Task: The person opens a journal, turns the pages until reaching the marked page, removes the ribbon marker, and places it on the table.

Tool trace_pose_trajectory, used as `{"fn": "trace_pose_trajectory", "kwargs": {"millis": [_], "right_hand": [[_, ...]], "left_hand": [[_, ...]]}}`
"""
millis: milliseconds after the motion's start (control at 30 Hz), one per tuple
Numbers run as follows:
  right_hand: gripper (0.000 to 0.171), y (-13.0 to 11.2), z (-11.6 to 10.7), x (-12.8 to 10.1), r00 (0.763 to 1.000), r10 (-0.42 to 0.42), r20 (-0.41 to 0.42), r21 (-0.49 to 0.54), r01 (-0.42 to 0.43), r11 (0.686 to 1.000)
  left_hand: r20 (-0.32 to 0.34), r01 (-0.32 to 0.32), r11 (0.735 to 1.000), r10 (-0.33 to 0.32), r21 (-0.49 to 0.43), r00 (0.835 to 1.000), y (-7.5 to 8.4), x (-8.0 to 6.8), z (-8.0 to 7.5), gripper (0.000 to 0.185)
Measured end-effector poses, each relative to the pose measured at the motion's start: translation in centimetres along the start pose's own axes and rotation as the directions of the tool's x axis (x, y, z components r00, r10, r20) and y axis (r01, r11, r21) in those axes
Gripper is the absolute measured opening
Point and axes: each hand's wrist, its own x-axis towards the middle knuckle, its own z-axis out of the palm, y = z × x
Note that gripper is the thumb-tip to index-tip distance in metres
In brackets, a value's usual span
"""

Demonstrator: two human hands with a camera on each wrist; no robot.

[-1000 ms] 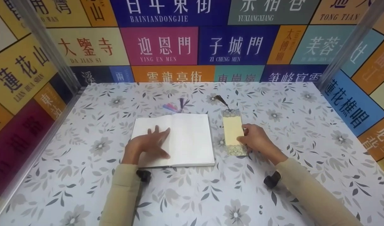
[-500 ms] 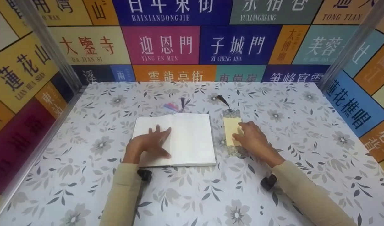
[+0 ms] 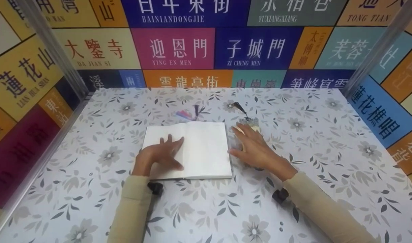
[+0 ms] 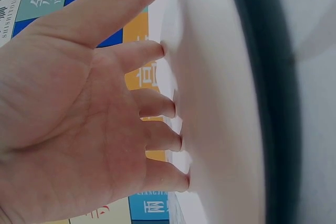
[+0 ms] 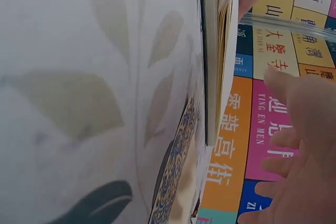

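An open book (image 3: 207,148) with blank white pages lies on the table. My left hand (image 3: 161,155) rests on its left page with fingers and thumb spread; the left wrist view shows the fingertips touching the paper. My right hand (image 3: 258,150) hovers with loose fingers over a pale yellow bookmark (image 3: 255,128) just right of the book, hiding most of it. The bookmark's dark tassel (image 3: 240,108) points away to the back. In the right wrist view, the bookmark's patterned end (image 5: 176,166) lies beside the book's edge (image 5: 210,77), and the right hand (image 5: 302,145) holds nothing.
Behind the book lies a small pink and blue item (image 3: 184,115) with a dark purple tassel (image 3: 196,110). A floral cloth (image 3: 192,209) covers the table. Panels printed with large characters (image 3: 172,49) stand at the back and both sides.
My right hand has let go of the bookmark's right edge and moved left over it, towards the book. The bookmark and my left hand have stayed in place.
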Motion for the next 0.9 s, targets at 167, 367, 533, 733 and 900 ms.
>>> {"fn": "trace_pose_trajectory", "kwargs": {"millis": [167,367,533,733,900], "right_hand": [[0.084,-1.6,0.5,0.1,0.993,-0.085,0.085,-0.006,0.086,0.996],[0.086,-3.3,1.3,0.7,0.971,-0.183,0.153,-0.042,0.191,0.981],[0.086,-4.6,2.1,1.4,0.949,-0.220,0.226,-0.088,0.244,0.966],[0.087,-6.0,3.2,2.1,0.919,-0.233,0.317,-0.103,0.277,0.955],[0.092,-6.6,4.0,2.5,0.894,-0.227,0.387,-0.124,0.294,0.948]], "left_hand": [[-0.003,0.005,1.000,-0.005,0.020,1.000,-0.1,0.1,0.1,0.107],[-0.007,0.020,0.999,-0.020,0.026,1.000,0.1,0.0,0.1,0.106],[-0.013,0.053,0.998,-0.053,0.025,0.999,0.3,-0.1,0.2,0.105],[-0.019,0.065,0.997,-0.064,0.044,0.998,0.2,0.0,0.2,0.104],[-0.024,0.067,0.997,-0.066,0.047,0.998,0.2,0.0,0.2,0.105]]}}
